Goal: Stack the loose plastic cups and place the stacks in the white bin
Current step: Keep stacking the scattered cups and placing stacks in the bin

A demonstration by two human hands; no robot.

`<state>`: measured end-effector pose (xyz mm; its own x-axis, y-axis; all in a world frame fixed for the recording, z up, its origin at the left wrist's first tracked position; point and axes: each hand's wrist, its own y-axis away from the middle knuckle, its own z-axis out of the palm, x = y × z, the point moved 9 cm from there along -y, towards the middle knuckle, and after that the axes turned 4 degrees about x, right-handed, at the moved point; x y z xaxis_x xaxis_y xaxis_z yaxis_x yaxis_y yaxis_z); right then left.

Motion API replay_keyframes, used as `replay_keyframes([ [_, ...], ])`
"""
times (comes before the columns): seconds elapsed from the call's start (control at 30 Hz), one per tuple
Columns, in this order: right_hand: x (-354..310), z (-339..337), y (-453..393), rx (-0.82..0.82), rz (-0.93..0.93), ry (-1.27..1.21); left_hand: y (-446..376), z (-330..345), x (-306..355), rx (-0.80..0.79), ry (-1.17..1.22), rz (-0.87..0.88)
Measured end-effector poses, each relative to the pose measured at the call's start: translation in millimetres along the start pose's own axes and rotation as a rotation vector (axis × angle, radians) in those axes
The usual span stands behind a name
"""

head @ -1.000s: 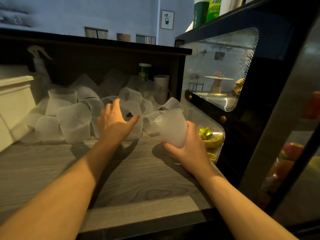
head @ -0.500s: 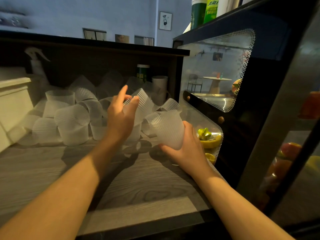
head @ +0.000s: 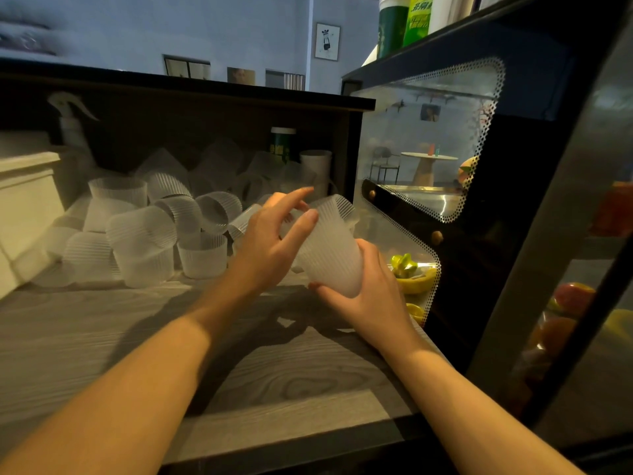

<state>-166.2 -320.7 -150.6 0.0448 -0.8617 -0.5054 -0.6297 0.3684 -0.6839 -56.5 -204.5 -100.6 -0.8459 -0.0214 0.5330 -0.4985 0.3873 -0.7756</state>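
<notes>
Two bare hands meet above a grey wood-grain counter [head: 102,337] that fills the near and middle part of the view. On the right stands a dark glass display case [head: 479,207] with a dotted border on its pane; fruit shows inside it, including a yellow bowl of green pieces [head: 411,272]. At the far left edge sits the white bin [head: 24,207], angled, only partly in view. Between the bin and the case, at the far side of the counter under a dark shelf, lies a pile of loose plastic cups [head: 144,231], frosted and ribbed near their rims, some upright, some tipped on their sides. A white spray bottle [head: 70,121] stands behind the pile at the far left, and a green-labelled container [head: 281,145] stands at the far back beside a plain white cup [head: 317,169].

The right hand [head: 370,299] grips a stack of cups [head: 329,262] from below, fingers and thumb curled round its lower body, the stack tilted with its mouth pointing far and up. The left hand [head: 270,245] is at the upper part of this stack, thumb pressed to the ribbed side, forefinger stretched out straight past the rim, other fingers curled behind a cup [head: 342,207] at the mouth. How many cups make up the stack cannot be told.
</notes>
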Motion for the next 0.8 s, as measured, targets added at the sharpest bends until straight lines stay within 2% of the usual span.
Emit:
replay_keyframes([
  [0.17,6.9,-4.6,0.0,0.024,0.036,-0.040,18.3,40.7,12.6,-0.224,-0.038,0.016],
  [0.27,10.6,-4.7,-0.5,0.036,0.056,-0.057,18.8,43.0,13.9,-0.219,-0.055,0.008],
  [0.33,10.2,-3.9,-0.6,0.044,0.058,-0.040,17.2,34.3,8.9,-0.137,-0.042,-0.022],
  [0.4,12.5,-4.6,-1.2,0.064,0.074,-0.030,13.4,17.4,-1.5,0.013,-0.102,-0.073],
  [0.5,17.5,-6.3,-1.7,0.081,0.096,-0.027,6.1,-17.7,-16.4,0.236,-0.379,-0.097],
  [0.6,18.0,-4.6,-2.0,0.068,0.095,-0.020,4.5,-44.5,-28.5,0.333,-0.589,-0.101],
  [0.67,18.5,-4.0,-2.0,0.064,0.097,-0.019,3.8,-50.2,-42.5,0.274,-0.683,-0.184],
  [0.73,19.8,-4.3,-2.2,0.068,0.104,-0.017,4.3,-46.7,-59.2,0.140,-0.798,-0.286],
  [0.8,19.8,-4.2,-2.5,0.067,0.109,-0.014,5.7,-40.4,-65.4,0.042,-0.868,-0.306],
])
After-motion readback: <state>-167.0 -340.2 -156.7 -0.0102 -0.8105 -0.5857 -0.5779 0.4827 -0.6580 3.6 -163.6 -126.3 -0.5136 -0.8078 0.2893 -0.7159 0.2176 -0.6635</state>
